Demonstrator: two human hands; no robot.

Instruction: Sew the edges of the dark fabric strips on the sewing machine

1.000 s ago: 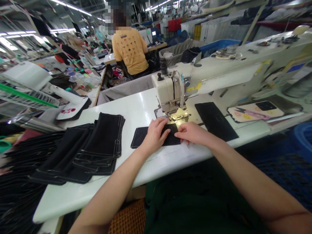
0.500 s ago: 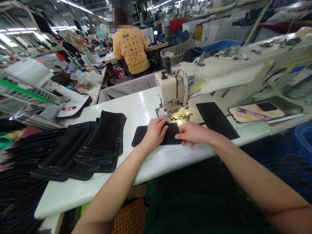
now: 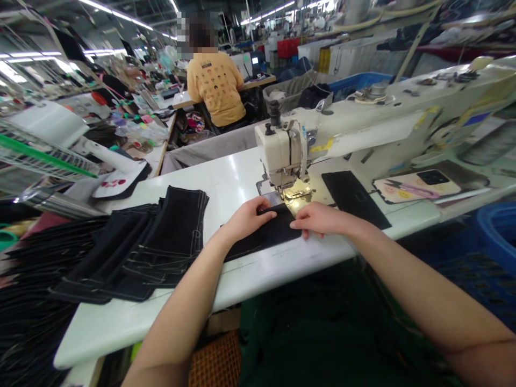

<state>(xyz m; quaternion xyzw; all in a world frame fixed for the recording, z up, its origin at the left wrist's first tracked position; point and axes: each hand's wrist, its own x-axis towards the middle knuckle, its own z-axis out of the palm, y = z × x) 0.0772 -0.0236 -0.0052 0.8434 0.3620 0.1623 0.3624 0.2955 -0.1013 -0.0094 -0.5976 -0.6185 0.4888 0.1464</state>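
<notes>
A black denim piece [image 3: 264, 237] with pale stitching lies on the white sewing table [image 3: 121, 322], just in front of the needle area of a cream industrial sewing machine [image 3: 280, 153]. My left hand [image 3: 248, 219] presses on its upper left part, fingers pointing right. My right hand [image 3: 322, 220] rests on its right end, fingertips down. Its left end is hidden under my left wrist. To the left lies a stack of similar stitched denim pieces [image 3: 169, 242].
A single black panel [image 3: 352, 199] lies right of the machine, beside a smiley-printed mat with scissors [image 3: 415, 187]. Loose black pieces [image 3: 28, 306] are heaped at lower left, and a blue crate [image 3: 497, 236] stands at right. A co-worker in a yellow shirt [image 3: 215, 88] sits beyond.
My left hand has moved left and toward the machine. The denim piece has swung with it, now slanting up to the right, and its left end no longer shows.
</notes>
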